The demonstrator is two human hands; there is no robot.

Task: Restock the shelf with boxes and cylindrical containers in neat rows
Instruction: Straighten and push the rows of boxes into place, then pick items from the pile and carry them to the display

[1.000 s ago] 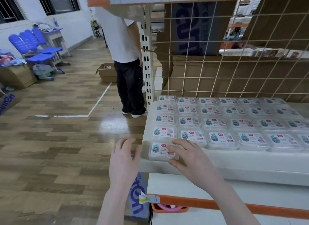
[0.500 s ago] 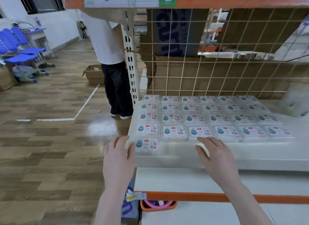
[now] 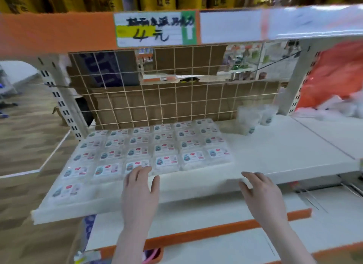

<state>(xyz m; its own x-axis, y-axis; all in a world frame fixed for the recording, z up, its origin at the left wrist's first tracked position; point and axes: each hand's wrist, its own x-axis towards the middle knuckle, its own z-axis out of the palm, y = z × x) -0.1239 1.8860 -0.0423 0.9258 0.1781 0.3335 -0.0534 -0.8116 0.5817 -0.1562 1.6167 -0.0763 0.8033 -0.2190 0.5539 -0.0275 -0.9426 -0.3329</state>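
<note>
Head view, blurred by motion: flat clear boxes (image 3: pixel 155 145) with printed labels lie in neat rows on the left half of a white shelf (image 3: pixel 275 157), labels facing up, the rows running from the wire-grid back panel (image 3: pixel 176 98) toward the front edge. One lone box (image 3: pixel 65 190) sits in a front row of its own at the far left, near the shelf's lip. To the right of the boxes the shelf surface is bare up to a few clear cylindrical containers (image 3: pixel 253 118) standing upright at the back right corner.

Both hands reach in from below, palms down, fingers loosely spread, holding nothing. The left hand (image 3: pixel 140 191) has its fingertips at the front edge of the nearest full row of boxes; whether they touch is unclear. The right hand (image 3: pixel 261 193) hovers over the shelf's front lip, well apart from the boxes.

Overhead, an orange shelf edge carries a handwritten price tag (image 3: pixel 155 29).
</note>
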